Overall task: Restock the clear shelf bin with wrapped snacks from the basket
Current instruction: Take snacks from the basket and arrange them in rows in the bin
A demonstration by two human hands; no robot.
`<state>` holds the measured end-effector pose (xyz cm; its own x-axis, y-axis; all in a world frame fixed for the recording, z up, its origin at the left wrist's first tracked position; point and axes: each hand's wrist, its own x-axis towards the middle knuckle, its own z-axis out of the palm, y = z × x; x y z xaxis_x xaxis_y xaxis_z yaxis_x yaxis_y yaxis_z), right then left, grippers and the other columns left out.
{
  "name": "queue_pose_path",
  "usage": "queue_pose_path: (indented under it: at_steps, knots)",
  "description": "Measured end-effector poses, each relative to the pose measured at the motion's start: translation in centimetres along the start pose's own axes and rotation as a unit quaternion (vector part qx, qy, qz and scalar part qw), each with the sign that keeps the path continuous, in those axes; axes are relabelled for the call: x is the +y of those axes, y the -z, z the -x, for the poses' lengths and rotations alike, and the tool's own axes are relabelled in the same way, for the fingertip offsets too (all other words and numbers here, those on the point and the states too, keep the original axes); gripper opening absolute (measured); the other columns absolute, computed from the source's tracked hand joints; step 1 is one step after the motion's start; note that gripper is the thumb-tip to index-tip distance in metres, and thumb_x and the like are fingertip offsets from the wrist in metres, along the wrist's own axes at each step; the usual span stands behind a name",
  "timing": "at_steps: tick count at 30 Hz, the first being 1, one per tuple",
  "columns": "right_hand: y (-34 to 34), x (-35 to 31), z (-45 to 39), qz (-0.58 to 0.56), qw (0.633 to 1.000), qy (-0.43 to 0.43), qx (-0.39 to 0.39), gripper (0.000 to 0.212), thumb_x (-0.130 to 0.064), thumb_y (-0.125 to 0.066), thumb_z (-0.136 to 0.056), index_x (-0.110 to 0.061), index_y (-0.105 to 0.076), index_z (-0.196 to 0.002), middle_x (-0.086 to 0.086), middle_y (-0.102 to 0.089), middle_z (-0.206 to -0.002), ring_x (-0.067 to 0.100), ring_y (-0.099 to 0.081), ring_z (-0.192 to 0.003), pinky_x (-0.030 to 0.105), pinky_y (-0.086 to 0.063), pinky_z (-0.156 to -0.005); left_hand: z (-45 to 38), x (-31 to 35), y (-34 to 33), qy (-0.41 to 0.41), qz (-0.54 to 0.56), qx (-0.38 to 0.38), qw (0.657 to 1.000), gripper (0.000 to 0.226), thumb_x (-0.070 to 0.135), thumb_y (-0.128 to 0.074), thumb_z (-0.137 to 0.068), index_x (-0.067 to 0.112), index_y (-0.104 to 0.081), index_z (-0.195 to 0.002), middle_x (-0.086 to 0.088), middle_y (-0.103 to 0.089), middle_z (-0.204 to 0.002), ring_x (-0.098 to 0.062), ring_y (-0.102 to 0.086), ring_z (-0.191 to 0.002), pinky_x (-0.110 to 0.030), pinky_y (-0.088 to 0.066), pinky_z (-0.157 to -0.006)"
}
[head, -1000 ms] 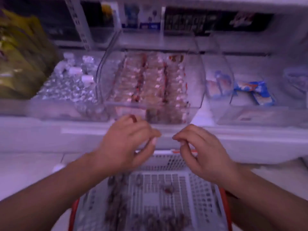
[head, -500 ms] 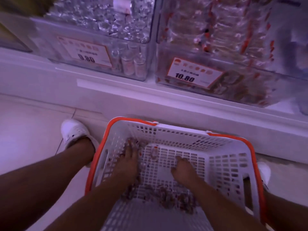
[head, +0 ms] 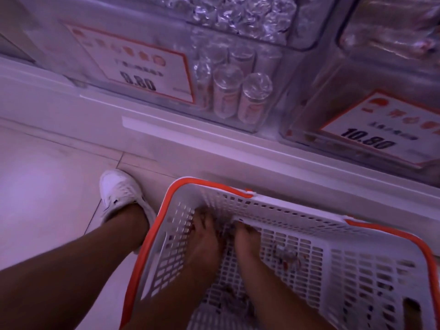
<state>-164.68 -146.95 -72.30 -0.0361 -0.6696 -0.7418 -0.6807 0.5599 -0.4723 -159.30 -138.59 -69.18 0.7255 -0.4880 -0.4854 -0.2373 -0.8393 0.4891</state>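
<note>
Both hands, left hand [head: 204, 236] and right hand [head: 246, 236], reach among wrapped snacks [head: 289, 257] in the basket [head: 297, 210]; grip indiscernible, apparently gathering; clear shelf bin [head: 357, 103] lies up-right.

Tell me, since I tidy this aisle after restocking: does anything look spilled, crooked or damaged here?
Nothing stands out. Both hands, left hand and right hand, reach into the basket among loose wrapped snacks. No snacks lie on the visible floor, and both price tags sit on their bins.
</note>
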Motion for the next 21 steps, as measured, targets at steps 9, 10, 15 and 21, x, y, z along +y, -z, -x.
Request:
queue_pose_path:
  at_steps: [9,10,15,21]
  knots:
    - [-1.4,-1.3,-0.6,-0.024,0.998,-0.038,-0.039,0.048,-0.031,-0.08,-0.077,0.003,-0.071,-0.109,0.023,-0.07,-0.113,0.036,-0.066,-0.107,0.041,-0.051,-0.096,-0.4,-1.4,0.8,-0.082,0.058,0.0,0.995,0.048,0.013,-0.062,-0.087,0.02,-0.05,-0.133,-0.004,-0.042,-0.141,-0.024,-0.049,-0.125,-0.035,-0.043,-0.104]
    - [-0.9,-1.0,-0.7,-0.026,0.998,-0.02,-0.048,0.038,-0.024,-0.081,-0.078,0.003,-0.073,-0.102,0.022,-0.072,-0.106,0.035,-0.068,-0.103,0.039,-0.053,-0.09,-0.5,-1.6,0.6,-0.083,0.082,0.002,0.993,0.054,0.012,-0.063,-0.084,0.019,-0.048,-0.135,-0.005,-0.044,-0.14,-0.024,-0.048,-0.127,-0.036,-0.041,-0.106]
    - [0.8,1.2,-0.5,-0.008,0.995,0.003,-0.101,0.014,-0.001,-0.075,-0.079,-0.004,-0.075,-0.093,0.019,-0.075,-0.093,0.036,-0.071,-0.093,0.049,-0.056,-0.088,-0.4,-2.5,-1.3,-0.014,0.089,-0.081,0.993,0.069,0.033,-0.061,-0.079,0.023,-0.041,-0.144,-0.014,-0.039,-0.147,-0.031,-0.037,-0.139,-0.036,-0.03,-0.116]
    - [3.3,1.7,0.4,0.008,0.993,0.025,-0.112,0.017,0.004,-0.071,-0.081,-0.005,-0.074,-0.096,0.017,-0.074,-0.097,0.034,-0.07,-0.093,0.048,-0.057,-0.086,-0.6,-1.4,-2.5,0.017,0.206,-0.157,0.966,0.071,0.031,-0.07,-0.066,0.019,-0.052,-0.134,-0.008,-0.063,-0.125,-0.025,-0.061,-0.117,-0.04,-0.049,-0.101]
